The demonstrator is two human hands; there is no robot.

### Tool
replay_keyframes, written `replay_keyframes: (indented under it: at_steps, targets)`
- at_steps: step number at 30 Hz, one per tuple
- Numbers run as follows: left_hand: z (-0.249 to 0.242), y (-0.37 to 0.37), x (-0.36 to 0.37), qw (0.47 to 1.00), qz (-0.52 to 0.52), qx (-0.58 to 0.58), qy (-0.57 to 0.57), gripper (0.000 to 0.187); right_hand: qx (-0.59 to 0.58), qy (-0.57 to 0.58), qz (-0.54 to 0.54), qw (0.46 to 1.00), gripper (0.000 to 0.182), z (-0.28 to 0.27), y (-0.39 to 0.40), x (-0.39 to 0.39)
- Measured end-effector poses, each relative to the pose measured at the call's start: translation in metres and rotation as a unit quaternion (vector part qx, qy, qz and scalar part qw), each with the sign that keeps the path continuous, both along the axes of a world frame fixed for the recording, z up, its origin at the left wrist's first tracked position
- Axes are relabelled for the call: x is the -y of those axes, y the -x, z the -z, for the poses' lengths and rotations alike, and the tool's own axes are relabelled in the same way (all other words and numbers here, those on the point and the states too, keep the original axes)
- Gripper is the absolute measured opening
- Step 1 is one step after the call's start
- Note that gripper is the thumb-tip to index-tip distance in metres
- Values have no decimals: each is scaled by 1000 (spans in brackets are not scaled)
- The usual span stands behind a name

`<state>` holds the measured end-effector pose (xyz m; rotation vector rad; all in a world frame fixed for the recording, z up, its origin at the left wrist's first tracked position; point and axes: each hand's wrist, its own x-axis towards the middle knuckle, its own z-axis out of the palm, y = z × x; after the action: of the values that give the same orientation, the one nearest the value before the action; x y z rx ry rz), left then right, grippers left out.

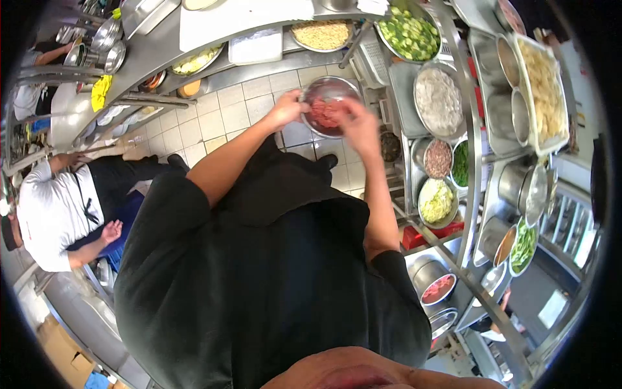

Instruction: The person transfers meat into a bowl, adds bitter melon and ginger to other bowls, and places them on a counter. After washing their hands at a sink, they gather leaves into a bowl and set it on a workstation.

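A round metal bowl with red meat in it is held out in front of me over the tiled floor. My left hand grips the bowl's left rim. At the bowl's right side is my right hand, blurred by motion, with its fingertips over the meat. Whether those fingers hold any meat cannot be made out.
Shelves on the right carry bowls of green vegetables, pale strips, minced meat and shredded cabbage. A steel counter curves across the front. A co-worker in white stands at the left.
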<state>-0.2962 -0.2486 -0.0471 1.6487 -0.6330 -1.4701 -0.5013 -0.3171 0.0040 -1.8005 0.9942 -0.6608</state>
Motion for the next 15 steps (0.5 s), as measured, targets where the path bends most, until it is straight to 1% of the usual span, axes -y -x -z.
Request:
replay_keyframes:
  at_steps: [1, 2, 3, 4, 5, 6, 7, 8, 11, 12, 14, 15]
  targets:
    - [0, -24, -13, 999, -31, 18, -3, 25, -7, 56, -9, 998, 29, 13, -29, 0]
    - [8, -51, -27, 997, -36, 64, -20, 24, -12, 111, -16, 994, 32, 27, -57, 1]
    - [17, -79, -39, 992, -39, 111, -38, 24, 8, 32, 10, 999, 32, 44, -81, 6]
    - [17, -101, -53, 991, -83, 96, -42, 24, 29, -47, 38, 998, 33, 64, -107, 14]
    - [64, -132, -72, 986, -107, 127, -24, 23, 47, -125, 68, 989, 33, 85, -133, 22]
    - [78, -156, -89, 985, -152, 73, -32, 23, 34, -126, 61, 990, 34, 108, -159, 30]
    - [108, -183, -109, 979, -169, 93, -57, 22, 22, -128, 53, 990, 35, 131, -187, 38]
    - [117, -205, -124, 976, -179, 99, -68, 22, 12, -130, 43, 990, 36, 155, -219, 49]
    - [136, -254, -170, 962, -238, 118, -72, 21, -91, -33, -52, 994, 40, 224, -312, 81]
    - [141, -269, -185, 955, -260, 126, -70, 21, -171, -10, -89, 981, 41, 242, -348, 89]
    - [147, -290, -211, 941, -287, 152, -93, 20, -321, 41, -161, 932, 42, 270, -417, 103]
    - [168, -298, -233, 936, -318, 123, -92, 20, -293, 126, -181, 930, 41, 293, -442, 106]
